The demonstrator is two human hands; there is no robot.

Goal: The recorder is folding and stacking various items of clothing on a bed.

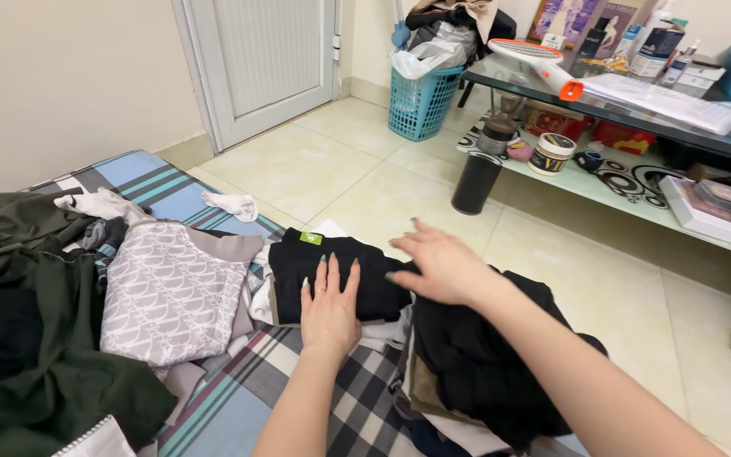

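A folded black garment (298,267) with a small green tag lies on a low stack of folded clothes near the edge of a plaid blue and grey mattress (230,406). My left hand (329,311) rests flat on it, fingers spread. My right hand (440,264) lies open on the garment's right end, palm down. Under my right forearm sits a heap of dark clothes (484,364).
A grey patterned folded garment (171,292) lies to the left, beside a dark green pile (27,338) and a white sock (234,205). On the tiled floor stand a teal laundry basket (420,101) and a glass table (636,110) with clutter. A white door (264,59) is behind.
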